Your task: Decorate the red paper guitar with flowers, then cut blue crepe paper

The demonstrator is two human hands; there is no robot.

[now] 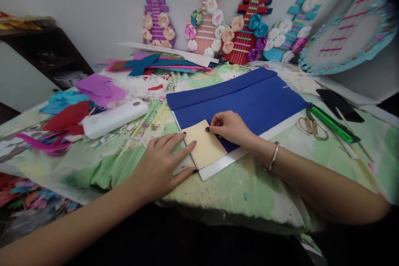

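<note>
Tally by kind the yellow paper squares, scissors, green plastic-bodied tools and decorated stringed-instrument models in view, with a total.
Pale-yellow paper square: 1
Gold-handled metal scissors: 1 pair
Bright-green plastic-bodied tool: 1
Flower-and-paper-decorated stringed-instrument models: 5 (purple one, peach-pink one, red one, turquoise one, large pale-blue one)
Total: 8

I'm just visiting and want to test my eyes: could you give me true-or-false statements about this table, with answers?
1. The left hand has fingertips on the yellow card. True.
2. The bracelet is on the left wrist. False: the bracelet circles the right wrist.
3. The scissors lie beside the green cutter. True.
4. The white device lies on the blue paper. False: the white device lies apart from the blue paper, to its left.
</note>
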